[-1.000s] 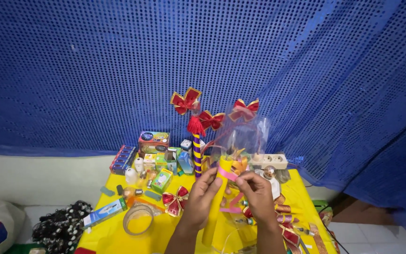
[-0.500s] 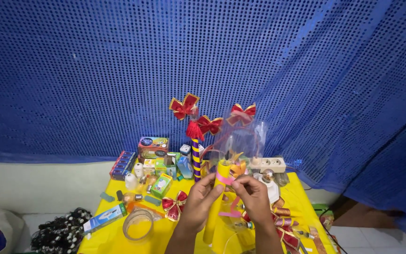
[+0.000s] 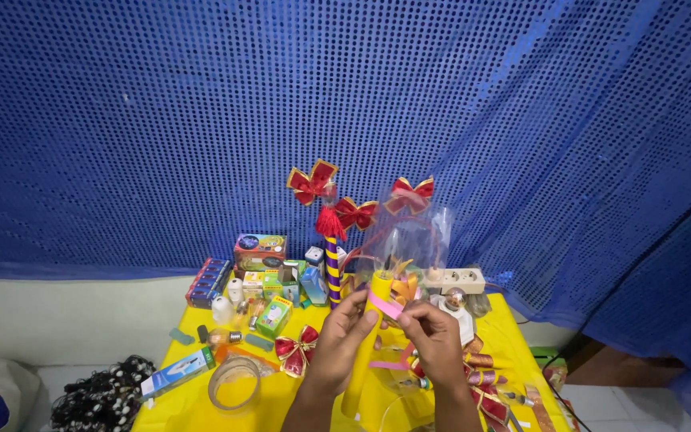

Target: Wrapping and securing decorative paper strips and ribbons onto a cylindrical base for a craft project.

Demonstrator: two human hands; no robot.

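Note:
My left hand (image 3: 339,342) grips a yellow tube (image 3: 367,344) held upright over the yellow table (image 3: 281,396). My right hand (image 3: 435,340) pinches a pink ribbon (image 3: 383,303) that wraps around the tube near its top. More pink ribbon hangs loose below my hands. A clear plastic wrap (image 3: 417,236) with a red and gold bow (image 3: 412,194) stands just behind the tube. A purple and yellow striped stick (image 3: 333,268) with red bows (image 3: 312,182) stands to the left of it.
Small boxes (image 3: 260,250) and bottles crowd the table's back left. A red bow (image 3: 296,350) and a tape ring (image 3: 234,382) lie at front left, ribbon spools (image 3: 480,376) at front right. A white power strip (image 3: 457,279) sits behind. A blue sequin curtain (image 3: 345,112) hangs behind.
My hands have lifted the yellow tube a little higher and nearer the clear wrap. The pink ribbon now lies around the tube's top.

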